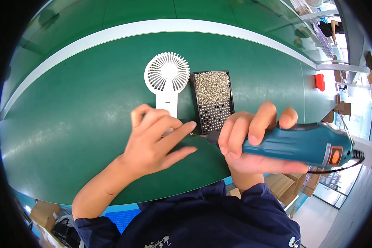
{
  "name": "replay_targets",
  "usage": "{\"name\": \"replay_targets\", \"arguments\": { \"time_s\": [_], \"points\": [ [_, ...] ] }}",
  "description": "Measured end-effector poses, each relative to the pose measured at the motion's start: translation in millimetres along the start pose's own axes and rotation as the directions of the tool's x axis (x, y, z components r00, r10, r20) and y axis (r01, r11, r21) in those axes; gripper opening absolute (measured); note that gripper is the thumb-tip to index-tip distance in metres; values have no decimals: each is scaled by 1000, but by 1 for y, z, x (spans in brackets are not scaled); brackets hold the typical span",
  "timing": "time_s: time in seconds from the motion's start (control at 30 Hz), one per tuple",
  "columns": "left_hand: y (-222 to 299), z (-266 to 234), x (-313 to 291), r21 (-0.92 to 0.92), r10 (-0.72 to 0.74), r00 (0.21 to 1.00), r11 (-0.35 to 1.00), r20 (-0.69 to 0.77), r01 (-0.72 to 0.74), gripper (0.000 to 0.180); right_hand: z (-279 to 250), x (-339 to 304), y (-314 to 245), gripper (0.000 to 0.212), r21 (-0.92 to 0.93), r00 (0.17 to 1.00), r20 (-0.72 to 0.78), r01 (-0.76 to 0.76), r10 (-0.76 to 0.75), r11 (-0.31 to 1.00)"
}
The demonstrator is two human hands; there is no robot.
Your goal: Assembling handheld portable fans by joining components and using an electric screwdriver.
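My right hand (pixel 252 136) is wrapped round a teal electric screwdriver (pixel 293 142), held level with its bit pointing left. At the bit's end is a small shiny piece, perhaps a screw (pixel 191 134). My left hand (pixel 153 140) is beside that tip, its index finger and thumb apart. Its fingers cover the lower handle of a white handheld fan (pixel 167 76); whether they touch it I cannot tell. The fan lies with its ribbed round head away from me. Right of it, a black screw tray (pixel 193 93) holds loose silver screws at its far end and rows of screws standing in holes nearer me.
The green tabletop (pixel 82 103) has a raised white strip (pixel 173 25) curving along its far side. A black cord (pixel 343 168) trails from the screwdriver's back end. At the far right is a red bin (pixel 320 82). Cardboard boxes (pixel 282 186) stand below the table's near right edge.
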State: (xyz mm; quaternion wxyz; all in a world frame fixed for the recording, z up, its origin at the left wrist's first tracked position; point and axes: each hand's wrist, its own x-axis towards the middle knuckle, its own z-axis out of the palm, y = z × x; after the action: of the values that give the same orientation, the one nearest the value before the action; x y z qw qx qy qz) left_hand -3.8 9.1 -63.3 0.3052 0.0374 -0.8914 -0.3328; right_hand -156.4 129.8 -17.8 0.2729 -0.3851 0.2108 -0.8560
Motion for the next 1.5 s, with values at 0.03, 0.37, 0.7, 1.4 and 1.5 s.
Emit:
{"name": "replay_targets", "arguments": {
  "time_s": [0.03,0.37,0.7,1.4,1.5],
  "points": [
    [-4,-15,-1,37,33,994,999,108,-37,60,1,0,0,91,-41,999,18,49,-49,998],
    [-12,-25,-6,108,-75,957,993,281,46,50,26,-6,8,80,-216,990,139,23,7,976],
    [-2,-13,-10,90,-118,977,991,175,104,53,32,-13,5,82,-202,988,140,-30,59,979],
    [-4,-9,-12,107,-109,983,990,145,94,46,17,-13,16,89,-302,967,212,-70,139,951],
    [-4,-8,-13,92,-110,984,991,142,97,49,16,-13,18,91,-288,971,211,-51,115,956]
  ]
}}
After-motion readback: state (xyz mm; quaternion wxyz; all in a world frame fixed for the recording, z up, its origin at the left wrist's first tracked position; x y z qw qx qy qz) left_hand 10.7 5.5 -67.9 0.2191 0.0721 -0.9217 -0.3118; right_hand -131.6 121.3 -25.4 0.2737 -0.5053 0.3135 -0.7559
